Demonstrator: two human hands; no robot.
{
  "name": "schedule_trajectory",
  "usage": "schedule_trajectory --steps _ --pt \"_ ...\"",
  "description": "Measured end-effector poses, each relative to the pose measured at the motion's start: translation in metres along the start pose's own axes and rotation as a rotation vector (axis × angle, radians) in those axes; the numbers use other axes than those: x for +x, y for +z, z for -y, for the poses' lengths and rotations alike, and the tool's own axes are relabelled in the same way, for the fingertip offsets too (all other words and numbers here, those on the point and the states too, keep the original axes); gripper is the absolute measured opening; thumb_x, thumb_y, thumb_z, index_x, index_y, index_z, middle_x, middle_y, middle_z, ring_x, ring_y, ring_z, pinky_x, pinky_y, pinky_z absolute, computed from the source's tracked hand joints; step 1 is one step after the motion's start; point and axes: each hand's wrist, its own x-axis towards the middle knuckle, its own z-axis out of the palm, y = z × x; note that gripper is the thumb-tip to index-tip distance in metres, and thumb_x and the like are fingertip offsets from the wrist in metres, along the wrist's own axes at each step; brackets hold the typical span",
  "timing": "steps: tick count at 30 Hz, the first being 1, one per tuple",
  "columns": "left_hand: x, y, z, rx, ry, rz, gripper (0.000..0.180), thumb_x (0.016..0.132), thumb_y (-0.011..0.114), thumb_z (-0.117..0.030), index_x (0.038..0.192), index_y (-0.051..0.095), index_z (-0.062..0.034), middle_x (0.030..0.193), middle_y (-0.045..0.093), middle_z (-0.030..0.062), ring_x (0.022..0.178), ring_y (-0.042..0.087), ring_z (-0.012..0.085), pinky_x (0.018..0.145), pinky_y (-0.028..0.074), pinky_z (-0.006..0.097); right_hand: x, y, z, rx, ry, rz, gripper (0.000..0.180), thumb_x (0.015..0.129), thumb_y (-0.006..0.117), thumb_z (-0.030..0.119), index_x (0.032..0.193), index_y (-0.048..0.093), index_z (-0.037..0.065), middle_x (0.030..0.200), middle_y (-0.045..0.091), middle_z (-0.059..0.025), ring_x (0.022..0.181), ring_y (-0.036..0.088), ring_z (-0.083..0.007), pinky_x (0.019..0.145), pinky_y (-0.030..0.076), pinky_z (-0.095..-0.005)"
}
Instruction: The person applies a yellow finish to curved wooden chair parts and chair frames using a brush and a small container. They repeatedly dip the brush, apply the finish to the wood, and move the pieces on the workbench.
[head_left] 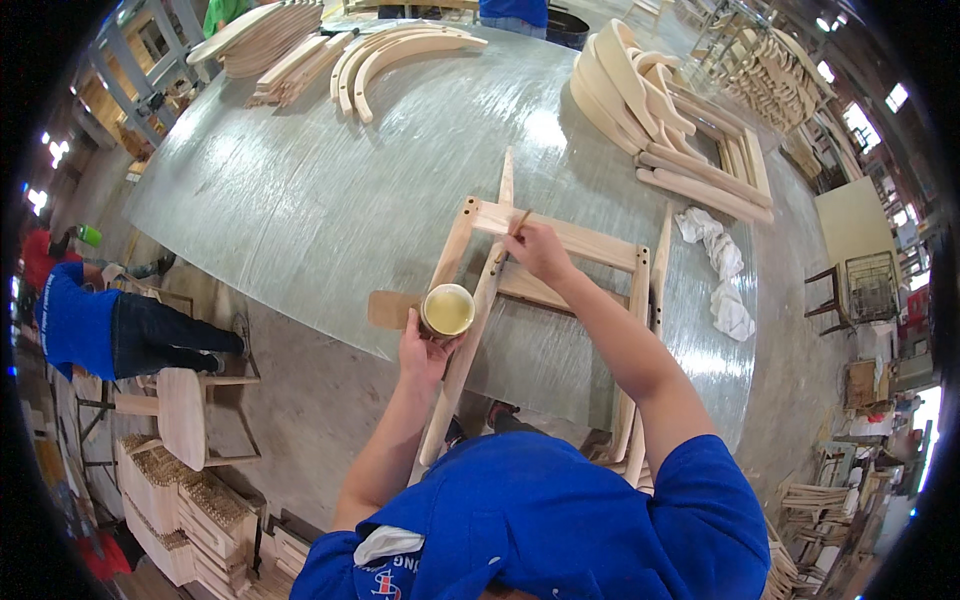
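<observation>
My left hand (424, 354) is wrapped round a small round cup of pale yellow liquid (449, 311). A flat brown piece (391, 309) shows just left of the cup; whether it is joined to it I cannot tell. My right hand (541, 254) pinches a thin brown stick (521, 221) over a joint of a pale wooden chair frame (590, 238). The frame leans across the table's near edge, its long legs reaching toward my body. Dark holes show at its corners. The stick's tip is too small to make out.
The large table (300, 190) has a shiny film cover. Curved wooden parts (400, 58) lie at the far left, stacked chair parts (640, 100) at the far right. A crumpled white cloth (722, 262) lies on the right. A person in blue (68, 315) is at the left.
</observation>
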Motion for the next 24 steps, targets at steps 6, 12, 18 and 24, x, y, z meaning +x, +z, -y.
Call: schedule_trajectory --steps 6,12,18,24 --pt "-0.004 -0.004 0.000 -0.020 -0.013 0.035 0.049 0.097 0.031 -0.043 0.123 0.045 -0.0049 0.120 0.053 0.0154 0.107 0.055 0.0319 0.089 0.047 0.052 0.007 0.005 0.009 -0.121 -0.103 0.061 0.019 0.083 0.054 0.018 0.078 0.052 -0.001 0.071 0.059 -0.0190 0.071 0.058 -0.0378 0.063 0.045 -0.0437" --pt "-0.008 0.002 0.002 -0.005 -0.012 -0.005 0.048 0.097 0.030 -0.043 0.123 0.044 -0.0046 0.120 0.053 0.0144 0.109 0.054 0.0322 0.090 0.046 0.053 0.002 -0.002 0.008 -0.079 -0.048 0.042 0.020 0.082 0.054 0.017 0.076 0.052 -0.002 0.069 0.057 -0.0203 0.069 0.057 -0.0388 0.062 0.045 -0.0445" --pt "-0.011 -0.003 0.000 -0.011 0.000 -0.005 0.049 0.097 0.030 -0.043 0.124 0.044 -0.0043 0.121 0.053 0.0143 0.108 0.055 0.0325 0.089 0.047 0.052 -0.006 -0.001 0.025 0.021 -0.091 0.044 0.019 0.082 0.055 0.017 0.077 0.052 -0.001 0.070 0.058 -0.0203 0.068 0.057 -0.0384 0.063 0.046 -0.0440" --pt "-0.010 -0.005 0.000 0.007 -0.010 0.057 0.050 0.097 0.030 -0.043 0.124 0.043 -0.0037 0.120 0.053 0.0159 0.107 0.055 0.0334 0.086 0.049 0.053 -0.009 0.012 0.014 0.033 -0.101 0.038 0.018 0.082 0.055 0.015 0.078 0.052 -0.002 0.072 0.058 -0.0208 0.072 0.057 -0.0377 0.066 0.045 -0.0430"
